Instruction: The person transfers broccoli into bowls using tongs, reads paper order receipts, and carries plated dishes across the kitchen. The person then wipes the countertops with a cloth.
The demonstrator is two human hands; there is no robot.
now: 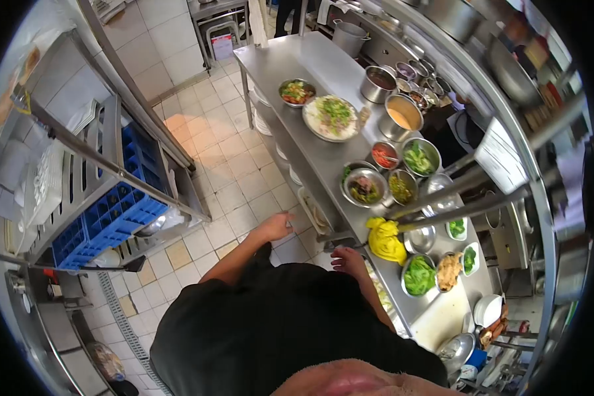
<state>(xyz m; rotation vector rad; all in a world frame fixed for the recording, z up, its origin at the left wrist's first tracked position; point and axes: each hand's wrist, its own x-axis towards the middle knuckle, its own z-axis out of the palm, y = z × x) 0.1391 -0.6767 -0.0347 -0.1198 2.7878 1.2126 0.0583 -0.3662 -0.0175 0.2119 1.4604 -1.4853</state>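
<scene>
My left hand (275,228) hangs over the tiled floor in front of my body, empty, its fingers loosely bent. My right hand (350,261) is beside the edge of the steel table (333,158), its fingers slightly curled and apart, holding nothing I can see. Close to it on the table lies a bunched yellow cloth (385,240). Beyond the cloth are a steel bowl of dark mixed food (365,189), a bowl of green leaves (419,276) and an empty-looking steel bowl (420,239). Farther up stands a large bowl of white food with chopped greens (332,117).
A blue crate (122,214) sits on the rack at the left. Pots of brown sauce (380,82) and orange sauce (401,115) stand along the table. Metal rails (468,204) cross above its right side. A white cutting board (447,317) lies at the near end.
</scene>
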